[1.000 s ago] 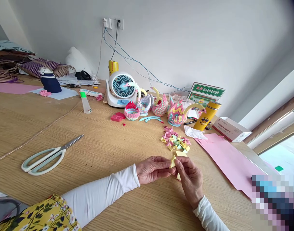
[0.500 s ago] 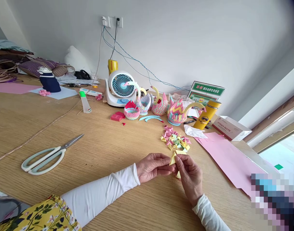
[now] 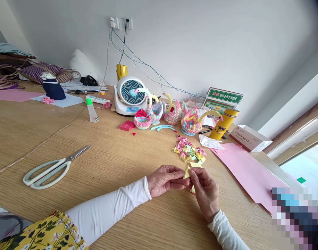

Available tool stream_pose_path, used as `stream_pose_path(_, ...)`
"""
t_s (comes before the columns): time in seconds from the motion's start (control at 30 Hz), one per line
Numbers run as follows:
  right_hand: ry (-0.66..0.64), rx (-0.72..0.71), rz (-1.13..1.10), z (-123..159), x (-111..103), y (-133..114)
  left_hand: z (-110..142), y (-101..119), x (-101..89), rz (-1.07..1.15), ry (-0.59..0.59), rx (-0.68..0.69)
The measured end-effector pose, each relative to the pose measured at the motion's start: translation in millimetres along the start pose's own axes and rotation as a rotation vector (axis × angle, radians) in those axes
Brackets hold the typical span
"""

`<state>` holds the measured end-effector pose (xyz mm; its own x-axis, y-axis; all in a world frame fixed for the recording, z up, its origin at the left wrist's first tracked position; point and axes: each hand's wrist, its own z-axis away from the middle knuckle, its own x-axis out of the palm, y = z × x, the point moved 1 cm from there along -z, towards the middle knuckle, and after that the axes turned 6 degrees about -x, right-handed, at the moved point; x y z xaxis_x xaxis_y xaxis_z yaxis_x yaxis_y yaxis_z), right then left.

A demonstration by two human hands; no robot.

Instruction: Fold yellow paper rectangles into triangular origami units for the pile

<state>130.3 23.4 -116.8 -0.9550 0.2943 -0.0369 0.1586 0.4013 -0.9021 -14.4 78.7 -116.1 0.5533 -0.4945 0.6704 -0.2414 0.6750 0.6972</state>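
Observation:
A small folded piece of yellow paper [image 3: 186, 172] is pinched between my two hands above the table. My left hand [image 3: 167, 180] grips its left side with closed fingers. From the right, my right hand [image 3: 206, 190] holds the same piece between thumb and fingers. Another strip of yellow paper [image 3: 196, 165] lies just behind my right fingers, and more yellow paper [image 3: 192, 189] shows partly beneath the hands. Beyond them is a loose pile of folded paper pieces [image 3: 189, 150] in pink, yellow and green.
Scissors [image 3: 56, 168] lie on the left of the wooden table. Several paper swans [image 3: 191, 121] stand at the back beside a small fan [image 3: 131, 95]. Pink paper sheets [image 3: 246, 173], a yellow can [image 3: 224, 124] and a sticky note box [image 3: 250, 138] are on the right.

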Motion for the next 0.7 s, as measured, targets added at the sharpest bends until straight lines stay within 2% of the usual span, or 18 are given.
stream_pose_path(0.23,-0.013,-0.053,0.143,-1.0,-3.8,7.6,-0.6,-1.1,5.0,-0.194,0.107,0.194)
stream_pose_path(0.5,-0.043,-0.095,0.237,0.6,-6.0,12.9,1.3,-0.1,7.9,-0.362,0.141,0.188)
stream_pose_path(0.7,-0.070,-0.079,0.261,0.7,-5.0,11.1,0.3,-1.4,4.6,-0.407,0.129,0.217)
